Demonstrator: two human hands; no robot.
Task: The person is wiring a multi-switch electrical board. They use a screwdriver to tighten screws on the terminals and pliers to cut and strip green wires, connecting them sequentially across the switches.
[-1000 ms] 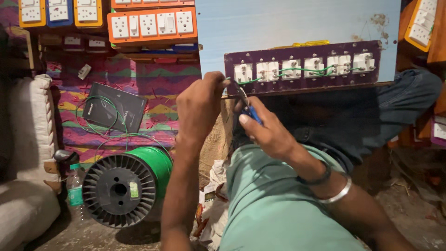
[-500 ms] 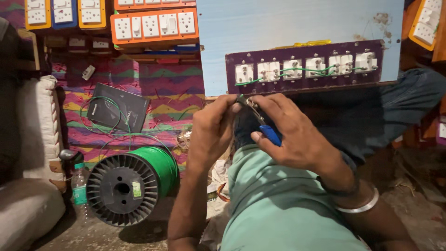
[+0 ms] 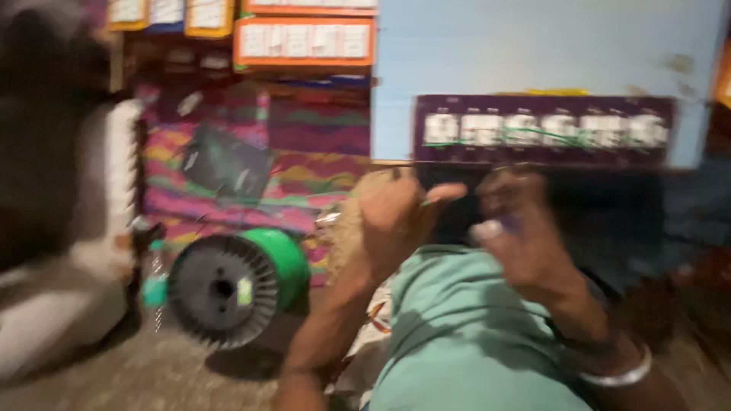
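Centrally, both blurred hands sit near each other below the purple switch panel (image 3: 544, 129): left hand (image 3: 396, 217) curled narrow, right hand (image 3: 521, 228) gripping something bluish, unclear.

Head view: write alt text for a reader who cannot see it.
Blurred by motion, a person's left hand and right hand are raised close together below a purple board of white sockets strung with green wire. A spool of green wire lies on the floor to the left, before a striped cloth. What the hands hold cannot be told.
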